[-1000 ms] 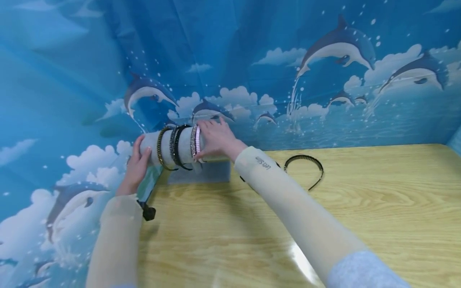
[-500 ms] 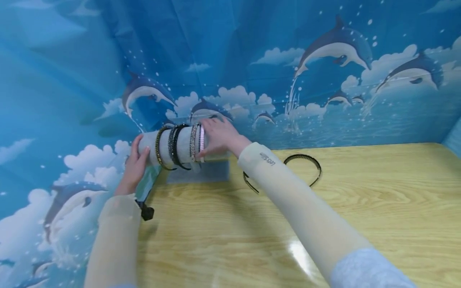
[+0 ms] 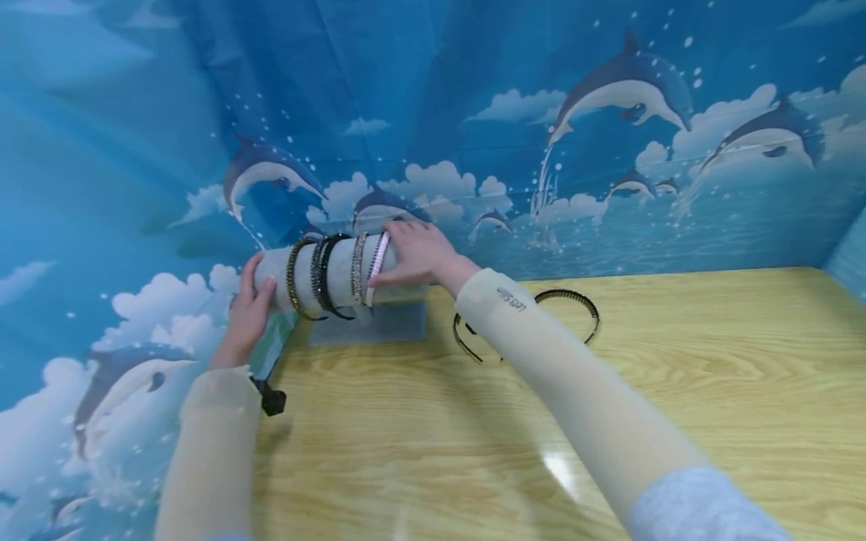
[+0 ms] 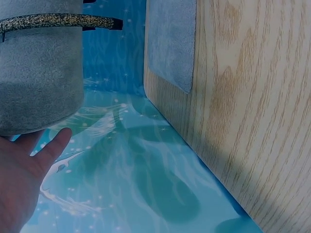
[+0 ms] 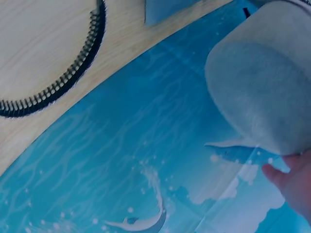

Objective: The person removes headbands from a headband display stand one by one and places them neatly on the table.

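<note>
A grey padded cylinder of a headband stand [image 3: 345, 263] lies level above its flat grey base [image 3: 395, 324]. Gold [image 3: 292, 278], black [image 3: 326, 270] and silvery glittery [image 3: 358, 267] headbands sit around it. Toward its right end, a pink headband [image 3: 376, 263] leans at a slant, pinched by my right hand [image 3: 421, 255], thumb in front and fingers over the top. My left hand [image 3: 249, 312] rests against the cylinder's left end, its thumb and fingers spread; the left wrist view shows this hand [image 4: 24, 179] beneath that end. In the right wrist view, only part of my right hand [image 5: 294, 187] shows.
On the wooden table [image 3: 676, 391], a black toothed headband [image 3: 583, 299] lies right of the stand, partly behind my right sleeve; another dark headband [image 3: 463, 346] shows beside it. A dolphin-printed blue curtain [image 3: 473, 90] hangs behind and at left. A dark object [image 3: 272, 398] is by my left wrist.
The pink headband has shifted right along the cylinder with my right hand and now slants, leaving a gap from the silvery one. My left hand stays at the left end.
</note>
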Available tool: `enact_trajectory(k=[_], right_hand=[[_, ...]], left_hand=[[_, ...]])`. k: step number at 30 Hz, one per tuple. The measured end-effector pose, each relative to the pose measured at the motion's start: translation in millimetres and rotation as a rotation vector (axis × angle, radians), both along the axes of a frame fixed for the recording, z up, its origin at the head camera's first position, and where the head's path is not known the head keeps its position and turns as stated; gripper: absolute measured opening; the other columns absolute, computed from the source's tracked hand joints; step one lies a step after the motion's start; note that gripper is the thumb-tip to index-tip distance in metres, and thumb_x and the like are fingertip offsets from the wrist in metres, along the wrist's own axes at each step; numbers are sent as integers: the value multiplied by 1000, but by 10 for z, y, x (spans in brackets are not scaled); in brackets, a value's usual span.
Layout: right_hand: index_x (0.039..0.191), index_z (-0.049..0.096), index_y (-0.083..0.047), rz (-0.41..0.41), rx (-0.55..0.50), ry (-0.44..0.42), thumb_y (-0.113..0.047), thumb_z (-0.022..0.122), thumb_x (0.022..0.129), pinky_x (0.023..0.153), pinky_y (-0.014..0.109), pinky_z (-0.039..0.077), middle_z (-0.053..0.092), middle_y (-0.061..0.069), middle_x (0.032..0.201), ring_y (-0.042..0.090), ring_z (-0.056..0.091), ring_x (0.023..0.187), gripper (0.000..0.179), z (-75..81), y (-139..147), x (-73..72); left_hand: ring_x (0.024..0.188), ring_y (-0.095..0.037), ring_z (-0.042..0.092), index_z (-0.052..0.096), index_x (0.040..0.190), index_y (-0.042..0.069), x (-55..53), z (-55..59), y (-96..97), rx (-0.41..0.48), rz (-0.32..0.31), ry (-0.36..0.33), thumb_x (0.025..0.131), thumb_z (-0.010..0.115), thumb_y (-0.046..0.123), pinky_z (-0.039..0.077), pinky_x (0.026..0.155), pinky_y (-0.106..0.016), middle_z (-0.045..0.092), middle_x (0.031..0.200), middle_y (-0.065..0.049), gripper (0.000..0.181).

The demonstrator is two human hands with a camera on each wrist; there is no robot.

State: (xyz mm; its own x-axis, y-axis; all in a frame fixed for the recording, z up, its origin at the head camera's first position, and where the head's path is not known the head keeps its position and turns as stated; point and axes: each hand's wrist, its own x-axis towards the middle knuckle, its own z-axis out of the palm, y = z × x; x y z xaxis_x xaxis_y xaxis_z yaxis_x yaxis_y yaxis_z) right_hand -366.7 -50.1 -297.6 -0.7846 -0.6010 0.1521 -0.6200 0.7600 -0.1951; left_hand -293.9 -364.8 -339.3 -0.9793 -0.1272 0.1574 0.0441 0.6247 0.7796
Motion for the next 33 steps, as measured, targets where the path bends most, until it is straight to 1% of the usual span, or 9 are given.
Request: enact_trajectory(k=[2,5,12,14,19,23,25,31,33], right_hand=[[153,25,-14,-27,10,12,-84,50,75,112,47,24,30,8,155,28,28,140,108,1,-41,24],[153,25,-16,-40,30,25,-82,50,77,113,48,22,32,7,154,27,28,140,104,10,-81,49],[155,22,-15,7,24,-20,-70,56,84,115,48,17,28,8,156,27,22,143,96,52,-49,53],[155,22,-15,21,20,-41,-68,57,84,115,48,18,27,8,157,28,21,143,95,64,-9,43],[155,21,-15,28,8,-97,-65,60,84,110,49,28,25,9,157,29,24,142,95,93,104,12],[155,22,-15,43,-61,-135,-63,64,83,108,50,31,24,10,157,30,26,141,96,67,201,-10],[154,23,-15,58,-112,-146,-62,66,82,108,49,32,24,9,157,29,26,141,96,23,251,-30],[152,25,-16,88,-288,-199,-57,72,79,102,48,40,30,6,153,26,33,135,96,-125,363,-50],[152,25,-16,87,-323,-195,-57,74,78,103,49,38,27,6,154,27,30,137,98,-173,373,-51]], left_hand=[[133,-56,24,6,156,37,1,-1,-4,4,-8,-1,100,33,57,19,103,-71,19,155,-27,65],[133,-55,24,6,155,37,-3,-7,-10,9,-14,-1,100,33,57,19,104,-70,20,155,-26,65],[131,-56,27,8,155,37,-9,-7,-37,-10,-9,23,100,33,57,21,103,-70,23,153,-27,64],[131,-56,27,9,156,36,-13,-12,-43,-10,-15,27,100,33,57,22,103,-70,23,153,-28,64],[131,-56,28,9,156,34,-14,-21,-49,-13,-21,34,101,33,56,22,102,-70,23,153,-28,64],[131,-57,27,9,156,33,-5,-7,-45,-13,-13,37,101,33,55,22,103,-70,24,152,-30,64],[132,-56,26,8,156,34,2,0,-43,-9,-13,31,101,33,56,21,103,-70,23,152,-30,64],[134,-56,22,5,156,36,-8,-9,-39,-4,-25,10,100,32,57,18,103,-71,19,155,-28,65],[134,-56,22,5,156,36,-18,-22,-43,1,-30,6,100,33,57,18,103,-71,17,155,-27,65]])
